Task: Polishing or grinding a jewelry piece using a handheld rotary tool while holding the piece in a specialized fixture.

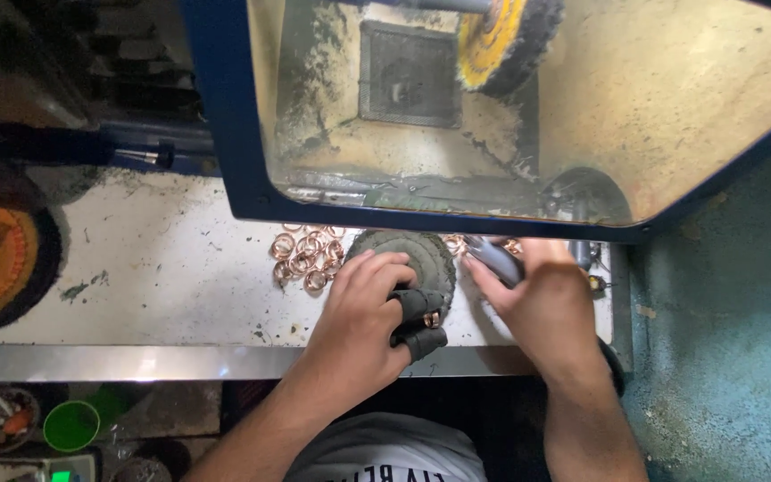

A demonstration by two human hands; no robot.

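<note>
The left hand (363, 308) lay in the lower middle of the frame on the pale, scratched metal workbench (153, 268). Its thumb and forefinger wore dark fabric finger guards (417, 321) and were pinched together on a small copper-coloured ring (432, 319), while the other fingers were spread over a round, grey-green cloth buffing pad (417, 254) lying flat on the bench.

Just left of that pad, a loose heap of copper-coloured rings (307, 253) rested on the bench, touching one another, and a few more showed at the pad's upper right edge.

The right hand (542, 303) sat to the right of the pad, close to the left hand without touching it. Its fingers were curled around a slim grey tool (494, 259) that pointed towards the upper left; the hand hid the tool's far end.

Above both hands, across the top of the frame, stood a blue-framed hood with a dusty clear shield (671, 107). Behind the shield, a yellow and black buffing wheel (503, 40) hung at the upper middle.

At the left edge of the frame sat an orange and black buffing wheel (2, 263). In the lower left corner, below the bench edge, stood a green round cup (71, 426).
</note>
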